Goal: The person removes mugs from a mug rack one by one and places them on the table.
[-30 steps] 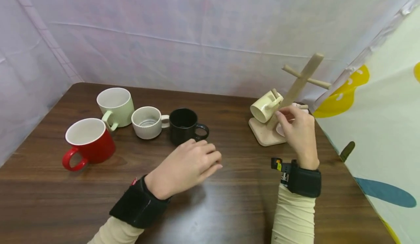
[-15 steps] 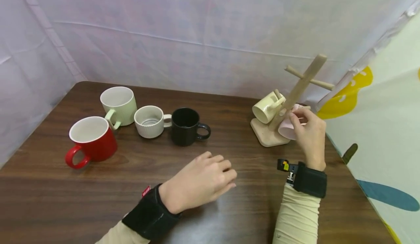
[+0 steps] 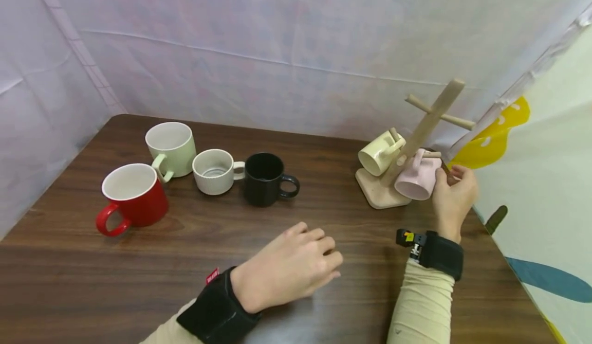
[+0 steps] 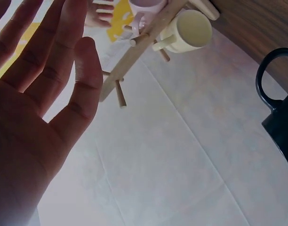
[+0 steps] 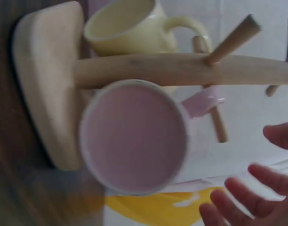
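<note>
A pink mug [image 3: 416,180] hangs by its handle on a lower right peg of a wooden mug tree [image 3: 423,127]. Just right of it is my right hand [image 3: 455,196], its thumb close to the mug's side. The right wrist view shows the fingers [image 5: 238,195] spread and apart from the pink mug [image 5: 134,136]. On the left lower peg hangs a pale yellow mug [image 3: 378,155], tilted mouth-down. Over the middle of the table my left hand [image 3: 289,268] hovers with loosely bent fingers, holding nothing; its palm [image 4: 36,127] shows in the left wrist view.
Left on the wooden table [image 3: 222,246] stand a red mug [image 3: 141,202], a light green mug [image 3: 178,154], a white ribbed cup [image 3: 214,179] and a black mug [image 3: 262,182]. A pale curtain [image 3: 259,51] hangs behind. The tree's upper pegs [image 3: 458,122] stick out sideways.
My right hand has moved from in front of the pink mug to its right side, uncovering it on the peg. My left hand has shifted right and nearer. The other mugs stay put.
</note>
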`<state>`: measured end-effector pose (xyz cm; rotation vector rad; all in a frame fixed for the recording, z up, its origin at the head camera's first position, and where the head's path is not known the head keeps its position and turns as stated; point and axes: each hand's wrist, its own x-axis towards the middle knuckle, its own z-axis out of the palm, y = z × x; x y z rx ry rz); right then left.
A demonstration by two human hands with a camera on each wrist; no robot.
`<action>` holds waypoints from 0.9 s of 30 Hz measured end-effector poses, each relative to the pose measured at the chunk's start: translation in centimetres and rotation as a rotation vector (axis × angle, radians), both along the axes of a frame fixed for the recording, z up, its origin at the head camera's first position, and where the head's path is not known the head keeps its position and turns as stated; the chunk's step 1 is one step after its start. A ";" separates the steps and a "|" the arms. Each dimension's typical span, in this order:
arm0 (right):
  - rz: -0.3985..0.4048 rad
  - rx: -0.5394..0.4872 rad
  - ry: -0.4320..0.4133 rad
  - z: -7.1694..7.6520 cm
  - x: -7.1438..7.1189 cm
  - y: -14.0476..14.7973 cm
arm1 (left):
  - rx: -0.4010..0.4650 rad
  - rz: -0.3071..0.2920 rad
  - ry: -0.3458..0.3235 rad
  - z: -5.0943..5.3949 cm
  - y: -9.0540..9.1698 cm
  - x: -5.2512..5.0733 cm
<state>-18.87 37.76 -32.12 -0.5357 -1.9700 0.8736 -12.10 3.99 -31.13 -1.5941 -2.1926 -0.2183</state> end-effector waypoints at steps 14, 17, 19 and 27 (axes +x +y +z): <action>0.045 -0.593 -0.192 -2.8 -1.2 1.8 | -0.012 0.001 0.034 -0.2 0.3 0.1; 0.104 -0.676 -0.218 -3.1 -1.6 1.9 | -0.009 0.002 0.040 -0.3 0.3 0.1; 0.132 -0.708 -0.236 -3.4 -1.8 1.9 | -0.009 0.004 0.043 -0.3 0.3 0.1; 0.187 -0.750 -0.241 -4.2 -2.3 1.3 | -0.026 0.012 0.030 -0.5 0.3 -0.1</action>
